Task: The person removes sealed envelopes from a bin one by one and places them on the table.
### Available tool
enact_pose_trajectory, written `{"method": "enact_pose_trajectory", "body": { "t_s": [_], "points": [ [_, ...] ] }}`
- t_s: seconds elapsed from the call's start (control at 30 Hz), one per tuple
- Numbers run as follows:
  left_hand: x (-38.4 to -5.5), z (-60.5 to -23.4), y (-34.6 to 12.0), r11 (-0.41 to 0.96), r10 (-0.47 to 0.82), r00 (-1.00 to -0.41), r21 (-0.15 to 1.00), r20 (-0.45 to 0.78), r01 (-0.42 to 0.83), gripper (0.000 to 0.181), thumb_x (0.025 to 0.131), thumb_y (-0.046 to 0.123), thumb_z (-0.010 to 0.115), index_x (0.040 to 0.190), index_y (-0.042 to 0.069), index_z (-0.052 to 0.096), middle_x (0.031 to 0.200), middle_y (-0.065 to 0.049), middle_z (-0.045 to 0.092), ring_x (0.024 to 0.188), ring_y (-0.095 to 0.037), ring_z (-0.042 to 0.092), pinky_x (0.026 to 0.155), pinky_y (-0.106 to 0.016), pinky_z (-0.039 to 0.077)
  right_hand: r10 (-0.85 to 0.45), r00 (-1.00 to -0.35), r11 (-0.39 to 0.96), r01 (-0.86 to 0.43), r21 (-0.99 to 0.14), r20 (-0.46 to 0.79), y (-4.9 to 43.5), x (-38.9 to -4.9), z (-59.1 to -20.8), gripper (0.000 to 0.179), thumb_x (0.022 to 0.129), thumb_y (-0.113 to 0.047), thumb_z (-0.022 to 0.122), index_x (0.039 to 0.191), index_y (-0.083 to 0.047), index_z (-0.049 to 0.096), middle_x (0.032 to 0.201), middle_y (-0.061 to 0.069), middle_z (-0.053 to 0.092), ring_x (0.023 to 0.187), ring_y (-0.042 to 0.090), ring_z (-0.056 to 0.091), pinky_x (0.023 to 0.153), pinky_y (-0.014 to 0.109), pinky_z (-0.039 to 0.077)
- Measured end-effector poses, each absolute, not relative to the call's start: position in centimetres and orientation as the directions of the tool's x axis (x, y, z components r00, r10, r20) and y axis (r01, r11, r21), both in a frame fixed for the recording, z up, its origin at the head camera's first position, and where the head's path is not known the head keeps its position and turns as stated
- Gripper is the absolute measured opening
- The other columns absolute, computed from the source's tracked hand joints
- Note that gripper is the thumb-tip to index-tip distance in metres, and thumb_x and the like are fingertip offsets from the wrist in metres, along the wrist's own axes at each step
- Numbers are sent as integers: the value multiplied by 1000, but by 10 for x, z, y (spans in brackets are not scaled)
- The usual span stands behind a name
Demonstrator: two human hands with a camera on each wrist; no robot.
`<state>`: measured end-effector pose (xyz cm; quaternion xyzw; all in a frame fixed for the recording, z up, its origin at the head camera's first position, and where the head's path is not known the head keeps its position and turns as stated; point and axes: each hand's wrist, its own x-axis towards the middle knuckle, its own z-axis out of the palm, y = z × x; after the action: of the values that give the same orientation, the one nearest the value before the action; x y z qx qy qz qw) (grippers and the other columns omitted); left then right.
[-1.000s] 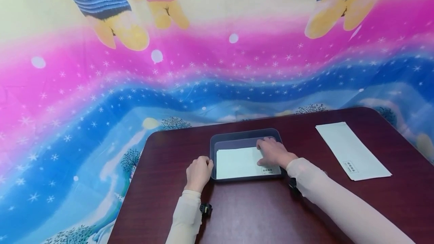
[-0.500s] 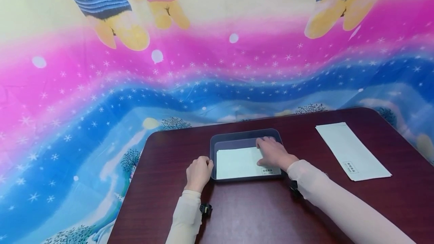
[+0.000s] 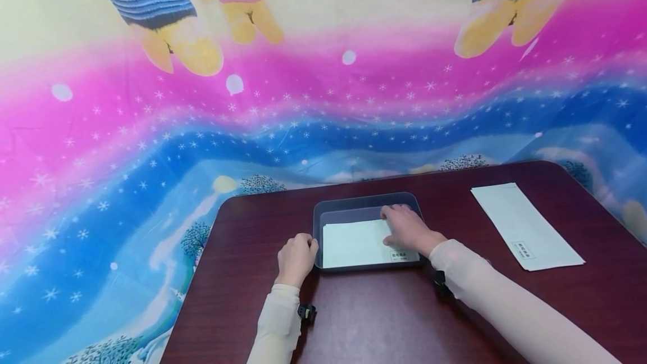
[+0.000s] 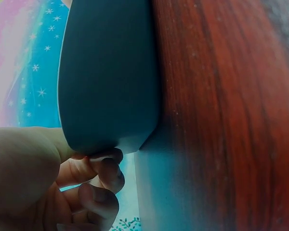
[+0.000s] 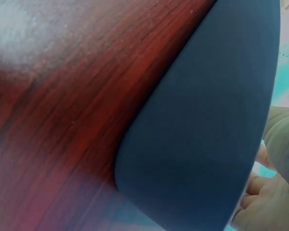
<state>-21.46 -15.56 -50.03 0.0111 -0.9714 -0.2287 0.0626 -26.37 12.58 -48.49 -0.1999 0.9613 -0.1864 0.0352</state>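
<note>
A dark grey rectangular tray (image 3: 367, 201) sits on the table. Inside lies a stack of white envelope-like papers (image 3: 351, 243) with a small printed box near its lower right corner. My left hand (image 3: 297, 257) is at the tray's left side; in the left wrist view its thumb goes over the rim and the fingers (image 4: 103, 197) curl against the outside of the wall. My right hand (image 3: 406, 226) reaches over the right wall, thumb and fingers spread apart above the right part of the stack. In the right wrist view, the tray wall hides most of those fingers.
A second stack of long white papers (image 3: 523, 223), printed with a similar box, lies at an angle on the right of the dark red-brown table (image 3: 374, 319). Behind the table's far edge hangs a colourful printed cloth (image 3: 323, 100).
</note>
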Motion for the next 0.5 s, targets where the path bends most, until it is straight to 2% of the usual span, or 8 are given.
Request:
{"method": "enact_pose_trajectory", "body": {
  "t_s": [0.23,0.5],
  "points": [
    [-215,-501,-155,896,-52,-991,444,120,7,50,100,23,60,57,21,36,48,6,29,41,-12,27,43,-28,21,-409,-912,843,-391,-370,35,128,-268,-484,35,85,-18,81,112,-1,68,102,14,68,94,29,64,83,46,53],
    [-216,-501,-155,898,-58,-991,440,117,0,50,100,23,60,56,21,35,48,6,29,41,-12,27,44,-28,21,-391,-918,824,-380,-421,64,127,-268,-481,12,89,-13,77,93,-7,67,81,4,67,69,15,56,66,35,46]
  ]
}}
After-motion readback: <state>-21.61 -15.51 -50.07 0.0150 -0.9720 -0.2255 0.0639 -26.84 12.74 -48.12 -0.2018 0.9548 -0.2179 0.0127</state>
